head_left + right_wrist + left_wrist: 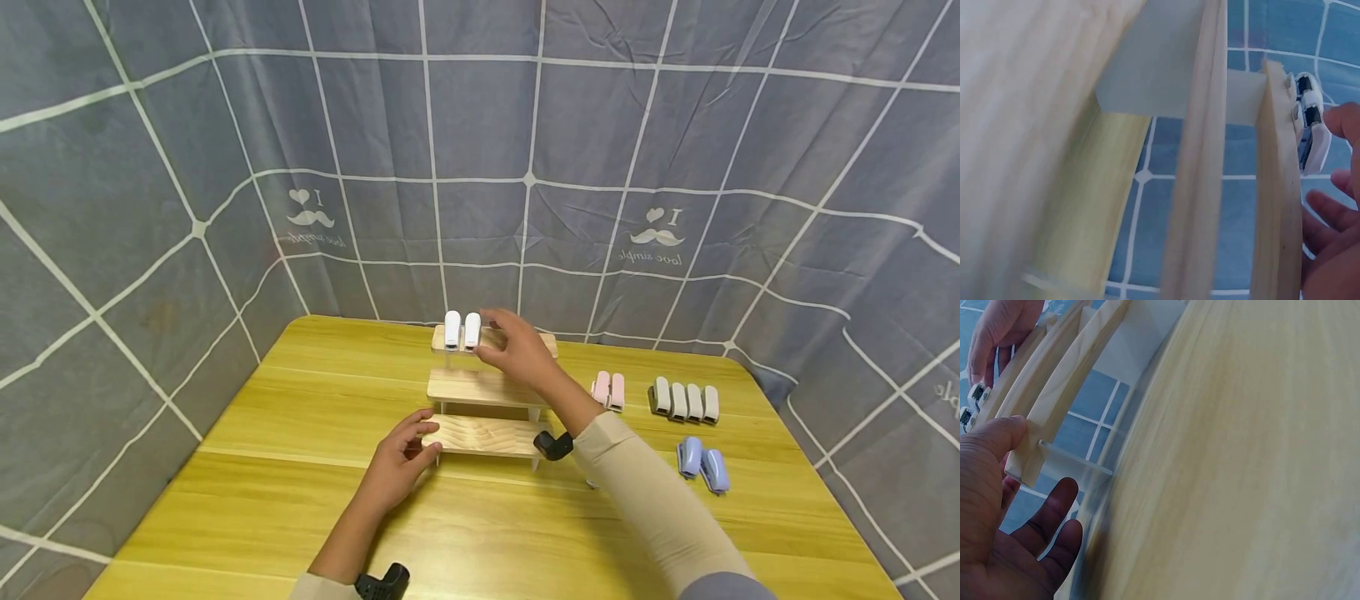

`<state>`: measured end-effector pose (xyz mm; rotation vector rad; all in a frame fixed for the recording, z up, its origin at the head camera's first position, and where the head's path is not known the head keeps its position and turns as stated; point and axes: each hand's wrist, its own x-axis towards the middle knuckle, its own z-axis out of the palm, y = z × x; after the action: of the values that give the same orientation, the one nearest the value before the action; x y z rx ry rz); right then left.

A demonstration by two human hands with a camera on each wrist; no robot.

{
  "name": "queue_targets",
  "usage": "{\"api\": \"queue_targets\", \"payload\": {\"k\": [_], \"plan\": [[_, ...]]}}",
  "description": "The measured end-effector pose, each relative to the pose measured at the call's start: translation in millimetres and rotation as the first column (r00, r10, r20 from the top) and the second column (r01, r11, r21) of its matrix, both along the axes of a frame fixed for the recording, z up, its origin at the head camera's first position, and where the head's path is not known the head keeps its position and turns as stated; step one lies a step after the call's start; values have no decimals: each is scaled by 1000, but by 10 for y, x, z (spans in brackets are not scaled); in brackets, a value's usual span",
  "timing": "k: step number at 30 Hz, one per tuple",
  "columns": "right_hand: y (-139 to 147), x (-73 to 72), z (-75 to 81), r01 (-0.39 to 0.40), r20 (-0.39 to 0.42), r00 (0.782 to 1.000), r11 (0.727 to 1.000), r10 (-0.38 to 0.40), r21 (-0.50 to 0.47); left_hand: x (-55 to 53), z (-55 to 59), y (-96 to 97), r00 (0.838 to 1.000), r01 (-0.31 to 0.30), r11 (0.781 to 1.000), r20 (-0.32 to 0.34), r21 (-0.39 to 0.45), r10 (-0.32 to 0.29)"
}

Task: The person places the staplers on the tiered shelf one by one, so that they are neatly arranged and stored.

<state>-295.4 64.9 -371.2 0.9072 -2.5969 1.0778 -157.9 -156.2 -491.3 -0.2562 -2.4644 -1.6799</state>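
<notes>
A three-tier wooden stand [480, 385] with pale supports stands on the table. On its top tier, two small white staplers [472, 331] sit side by side near the left end. My right hand [521, 350] is just right of them, thumb and fingers apart; in the right wrist view a fingertip of that hand [1335, 231] meets or nearly meets the nearer stapler [1316, 147]. At the lowest tier's left end, my left hand [401, 458] pinches the board [1066, 394], thumb on its front side and a finger behind. Its other fingers are spread below.
Right of the stand, pink staplers [617, 392] lie partly behind the right forearm. Farther right is a row of several whitish staplers [694, 403], with two blue staplers [715, 472] in front. A grey checked curtain [480, 225] surrounds the wooden table [300, 433] behind and at the sides.
</notes>
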Motion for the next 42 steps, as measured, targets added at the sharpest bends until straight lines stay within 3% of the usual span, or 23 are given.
{"api": "queue_targets", "payload": {"k": [6, 18, 29, 42], "plan": [[142, 174, -131, 44, -48, 998, 995, -48, -89, 10, 20, 9, 1000, 0, 1000, 1, 5, 0], [489, 576, -290, 102, -37, 993, 965, -114, -244, -10, 40, 25, 1000, -7, 1000, -5, -6, 7], [920, 787, -453, 199, -20, 978, 959, -208, -204, -6, -19, 15, 999, -13, 1000, -42, -13, 12], [1378, 998, -656, 253, 164, 959, 959, -232, -125, -1, 10, 17, 1000, -8, 1000, -20, -11, 8]]}}
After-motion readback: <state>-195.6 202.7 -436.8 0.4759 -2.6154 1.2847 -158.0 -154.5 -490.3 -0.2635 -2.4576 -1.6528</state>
